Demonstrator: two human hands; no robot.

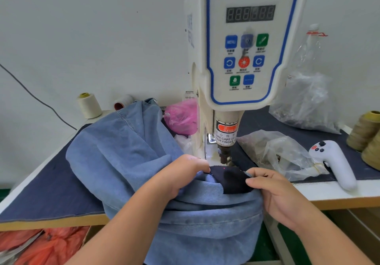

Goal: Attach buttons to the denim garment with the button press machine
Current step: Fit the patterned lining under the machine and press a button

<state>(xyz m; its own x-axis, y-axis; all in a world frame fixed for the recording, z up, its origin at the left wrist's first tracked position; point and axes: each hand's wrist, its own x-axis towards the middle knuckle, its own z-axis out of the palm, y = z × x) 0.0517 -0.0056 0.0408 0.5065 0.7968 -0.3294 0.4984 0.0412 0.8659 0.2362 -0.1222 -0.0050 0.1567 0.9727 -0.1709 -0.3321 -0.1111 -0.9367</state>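
A light blue denim garment [127,147] is piled on the table and hangs over its front edge. A dark navy patch of it [228,177] lies under the press head [225,153] of the white servo button machine [244,44], with a red laser dot on the cloth. My left hand [181,176] grips the denim at the patch's left edge. My right hand [273,192] pinches the cloth at the patch's right edge. No button is visible.
Clear plastic bags [273,151] lie right of the press, a pink bag [181,116] behind the denim. A white handheld controller [335,161] rests near the table's front right. Thread cones stand at back left [89,105] and far right [366,131]. Orange bags [47,244] sit under the table.
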